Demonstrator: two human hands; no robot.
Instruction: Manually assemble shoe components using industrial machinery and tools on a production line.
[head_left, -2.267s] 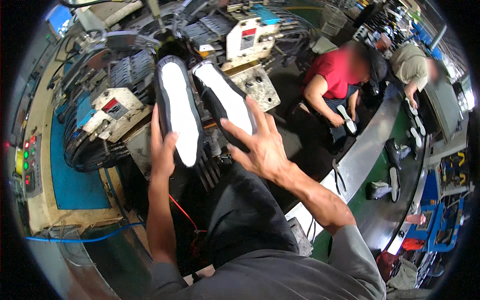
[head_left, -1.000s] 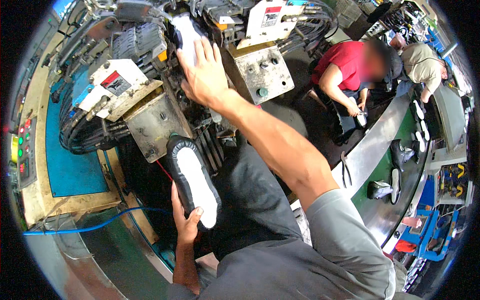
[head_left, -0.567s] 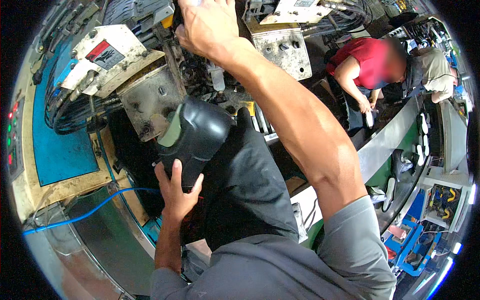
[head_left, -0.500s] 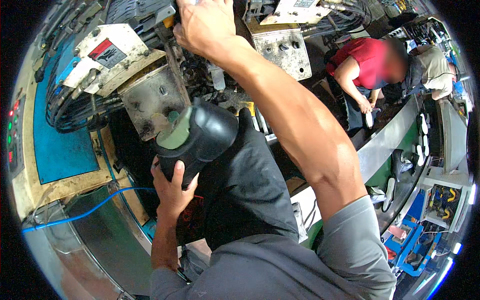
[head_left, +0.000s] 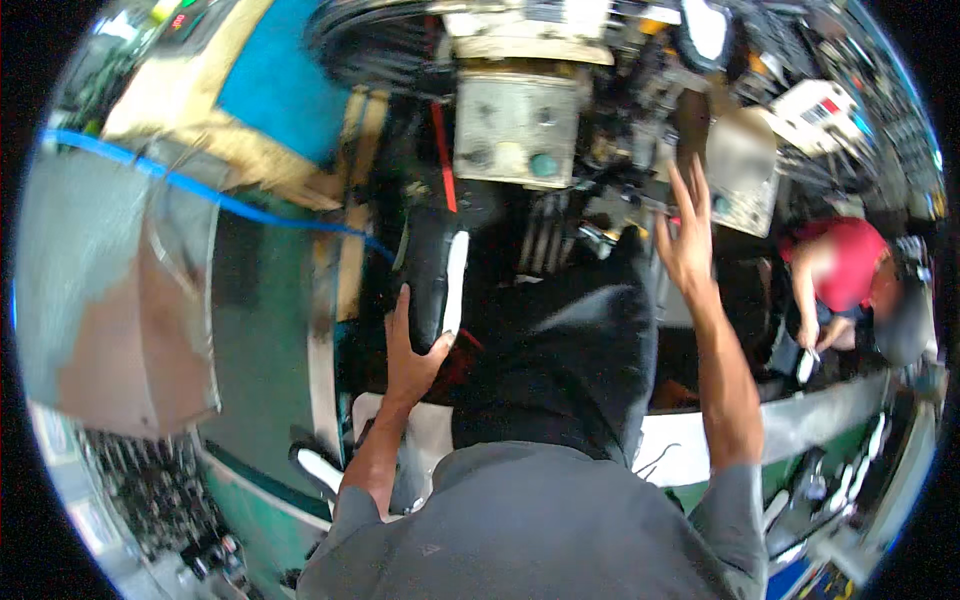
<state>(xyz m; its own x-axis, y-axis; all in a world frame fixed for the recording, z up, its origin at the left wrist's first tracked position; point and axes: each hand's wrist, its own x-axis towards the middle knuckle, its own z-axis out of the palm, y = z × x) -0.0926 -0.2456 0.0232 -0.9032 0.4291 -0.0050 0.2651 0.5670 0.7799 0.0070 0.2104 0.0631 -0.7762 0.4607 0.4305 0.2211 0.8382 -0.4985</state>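
Observation:
My left hand (head_left: 412,358) grips a black shoe (head_left: 428,270) at its lower end, with the thumb against the white sole (head_left: 456,285) along its right side. The shoe stands lengthwise in front of my left leg, its far end near a red strip (head_left: 445,160). Nothing is in my right hand (head_left: 688,245); its fingers are stretched apart in the air beside the machine parts. Beyond that hand, another white-soled shoe (head_left: 706,35) sits upside down at the machine. Motion blurs much of the view.
A machine with a pale metal plate (head_left: 515,125) stands ahead. On the left, a blue hose (head_left: 215,195) crosses a green conveyor belt (head_left: 260,310), where a white-soled shoe (head_left: 322,470) lies. At right, a person in red (head_left: 840,262) handles a white-soled piece beside another conveyor.
My right hand has come back from the machine and now stretches open. The shoe in my left hand has turned, showing its white sole. My view has swung left.

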